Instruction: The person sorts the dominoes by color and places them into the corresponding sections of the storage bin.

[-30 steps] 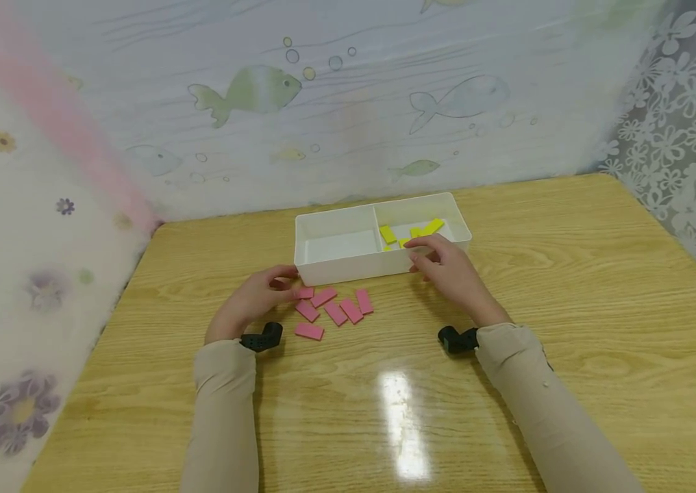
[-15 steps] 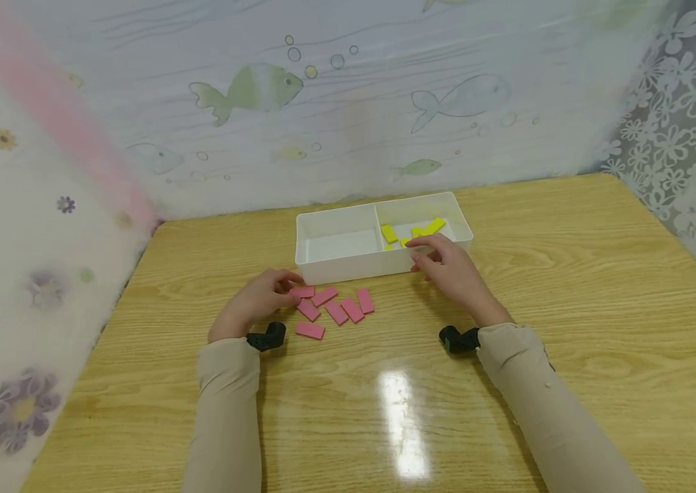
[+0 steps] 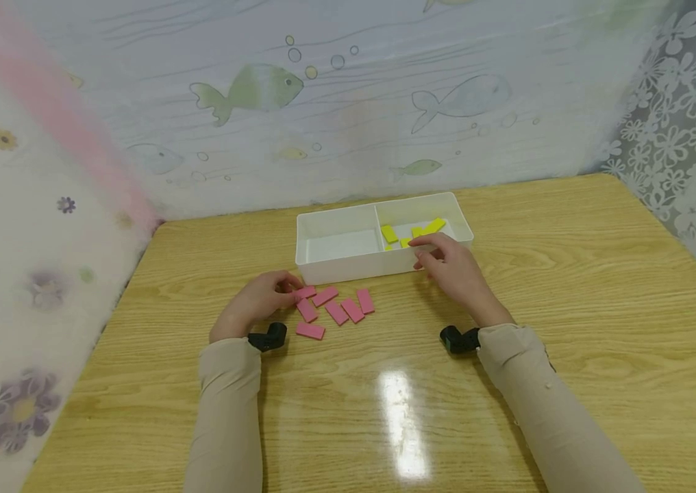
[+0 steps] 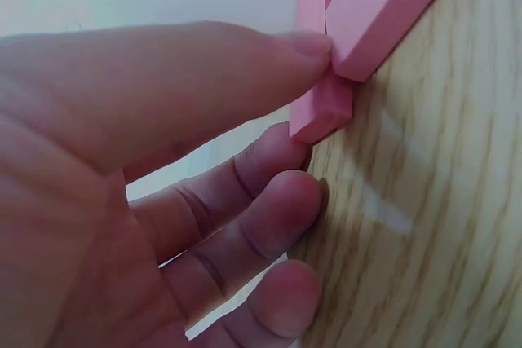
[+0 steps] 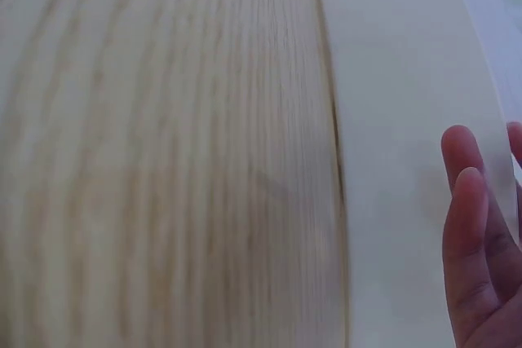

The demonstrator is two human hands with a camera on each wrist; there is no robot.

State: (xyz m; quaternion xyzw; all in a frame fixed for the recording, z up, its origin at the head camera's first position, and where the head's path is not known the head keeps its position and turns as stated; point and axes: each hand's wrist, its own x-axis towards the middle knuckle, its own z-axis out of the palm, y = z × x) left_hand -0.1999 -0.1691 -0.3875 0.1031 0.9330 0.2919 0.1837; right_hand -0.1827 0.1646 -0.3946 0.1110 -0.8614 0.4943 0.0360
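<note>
In the head view my left hand (image 3: 258, 301) is at the left end of a group of flat pink blocks on the table. Its thumb and index finger pinch one pink block (image 4: 322, 112), seen close up in the left wrist view. Another pink block (image 4: 383, 14) lies right against it. My right hand (image 3: 454, 272) is at the front wall of a white two-part box (image 3: 348, 268), fingers loosely bent at the rim, nothing held. Several yellow blocks (image 3: 389, 234) lie in the box's right compartment, partly hidden by that hand.
More pink blocks (image 3: 353, 310) lie scattered in front of the box on the wooden table (image 3: 336, 411). A wall (image 3: 348, 123) with painted fish rises behind the table. Each wrist wears a small black camera (image 3: 460, 339).
My left hand has shifted slightly right and turned the pinched pink block a little. The pink block beside it has also rotated. My right hand has barely moved.
</note>
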